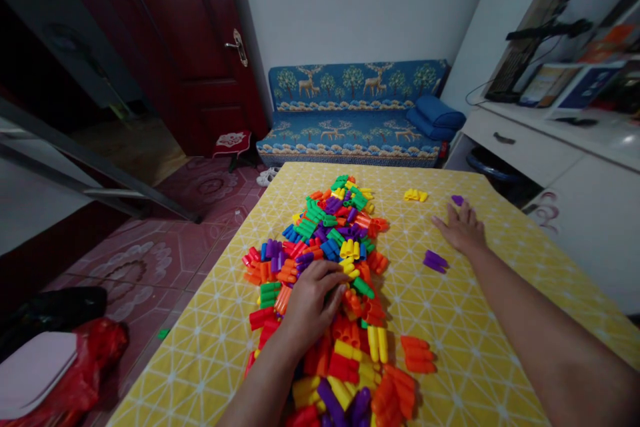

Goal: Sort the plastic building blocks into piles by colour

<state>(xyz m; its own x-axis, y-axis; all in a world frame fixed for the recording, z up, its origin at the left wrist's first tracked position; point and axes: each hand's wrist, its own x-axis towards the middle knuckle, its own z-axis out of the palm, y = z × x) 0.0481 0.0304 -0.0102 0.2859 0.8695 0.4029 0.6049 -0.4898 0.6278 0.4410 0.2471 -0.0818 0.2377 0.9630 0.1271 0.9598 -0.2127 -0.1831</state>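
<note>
My left hand [314,297] rests on a long pile of toy building blocks shaped like joined bullet tubes. Its fingers curve over the pile, thumb apart from the index finger, fingertips beside a yellow block [349,269]; no block shows in its grasp. Off to the right, my right hand [464,229] is low over the table with its fingers spread. A small purple block [457,200] lies just beyond those fingertips, partly covered. Nearer me than that hand is another purple block [435,261]. Left of it, farther back, sits a yellow block [416,195].
The table [480,347] wears a yellow cloth with white lines. An orange block [418,354] lies right of the pile. Behind stands a blue patterned sofa [345,121]; a white cabinet [545,160] is at right. A green block [163,333] is on the floor.
</note>
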